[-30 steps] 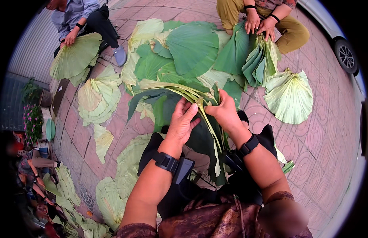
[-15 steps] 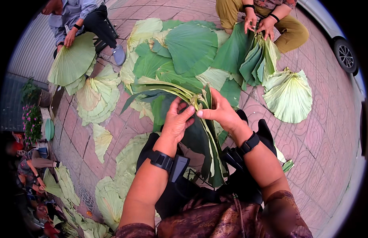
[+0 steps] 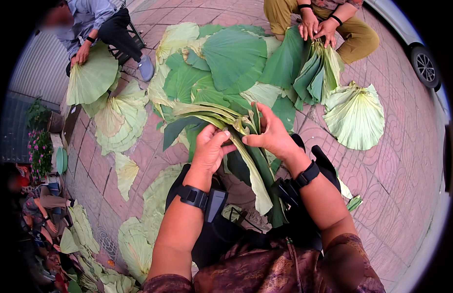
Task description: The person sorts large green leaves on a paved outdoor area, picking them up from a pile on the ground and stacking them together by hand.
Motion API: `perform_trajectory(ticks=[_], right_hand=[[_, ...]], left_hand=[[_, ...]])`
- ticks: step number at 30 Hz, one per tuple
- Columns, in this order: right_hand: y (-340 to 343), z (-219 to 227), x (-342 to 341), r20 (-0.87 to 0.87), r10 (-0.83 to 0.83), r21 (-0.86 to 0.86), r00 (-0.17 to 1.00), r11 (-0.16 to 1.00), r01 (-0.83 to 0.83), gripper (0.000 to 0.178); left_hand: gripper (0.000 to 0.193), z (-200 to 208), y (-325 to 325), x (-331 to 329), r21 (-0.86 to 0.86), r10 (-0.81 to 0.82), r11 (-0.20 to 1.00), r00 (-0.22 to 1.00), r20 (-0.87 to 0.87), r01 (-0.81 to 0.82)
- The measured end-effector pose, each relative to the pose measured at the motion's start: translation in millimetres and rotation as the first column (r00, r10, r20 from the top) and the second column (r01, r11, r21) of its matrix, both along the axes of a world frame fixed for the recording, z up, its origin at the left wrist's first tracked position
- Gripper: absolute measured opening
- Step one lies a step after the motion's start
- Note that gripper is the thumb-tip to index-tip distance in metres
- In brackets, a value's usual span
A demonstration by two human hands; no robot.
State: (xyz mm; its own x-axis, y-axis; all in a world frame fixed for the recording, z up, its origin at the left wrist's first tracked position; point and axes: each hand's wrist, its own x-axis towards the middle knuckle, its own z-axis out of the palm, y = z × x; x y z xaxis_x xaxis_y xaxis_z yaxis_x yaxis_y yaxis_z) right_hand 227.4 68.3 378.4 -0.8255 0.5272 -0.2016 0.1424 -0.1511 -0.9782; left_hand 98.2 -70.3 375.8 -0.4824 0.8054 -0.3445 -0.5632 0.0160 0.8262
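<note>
A bundle of folded lotus leaves point(image 3: 253, 171), dark green and pale yellow-green, hangs above my lap, one part fanning left and another trailing down toward me. My left hand point(image 3: 210, 148) pinches the bundle near its gathered top, thumb against the fingertips. My right hand point(image 3: 272, 133) grips the same gathered top from the right, thumb in front and fingers behind the leaves. Just beyond my hands, a heap of large flat lotus leaves point(image 3: 233, 56) covers the paving. The fingers' far sides are partly hidden by leaves.
Opposite at right, a person point(image 3: 329, 31) handles a folded bundle of leaves; another at left point(image 3: 102, 29) holds a pale leaf. A pale fanned leaf stack point(image 3: 354, 117) lies right, another point(image 3: 121, 119) left. A car wheel point(image 3: 425, 67) shows at far right, pink flowers point(image 3: 38, 154) at left.
My left hand has shifted slightly left and down along the bundle. The bundle's hanging pale leaf has swung out wider, and its left end has drawn in. My right hand has barely moved.
</note>
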Motion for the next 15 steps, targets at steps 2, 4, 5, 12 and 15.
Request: perform_trajectory(ticks=[2, 4, 5, 12, 15], right_hand=[[-2.1, 0.3, -0.3, -0.051, -0.004, 0.039, 0.999, 0.999, 0.006, 0.095], [-6.7, -0.3, -0.6, -0.089, -0.01, 0.069, 0.996, 0.997, 0.016, 0.093], [-7.8, -0.6, -0.9, -0.068, -0.001, 0.109, 0.998, 0.994, 0.008, 0.091], [-19.2, -5.3, -3.5, -0.058, 0.0, 0.22, 0.998, 0.975, 0.012, 0.094], [-21.1, -11.8, -2.3, -0.073, 0.015, 0.151, 0.997, 0.989, -0.004, 0.095]], left_hand=[[0.031, 2.1, -3.0, -4.4, 0.085, -0.005, 0.996, 0.998, 0.057, 0.0], [0.033, 3.5, -4.9, -6.5, 0.067, -0.011, 0.998, 0.999, 0.048, 0.008], [0.034, 4.1, -5.5, -6.9, 0.065, -0.016, 0.998, 0.999, 0.05, 0.012], [0.06, 1.7, -0.4, 7.8, 0.01, 0.034, 0.999, 0.999, -0.043, -0.033], [0.058, -0.5, 2.6, 7.6, 0.03, 0.047, 0.999, 0.994, -0.096, -0.044]])
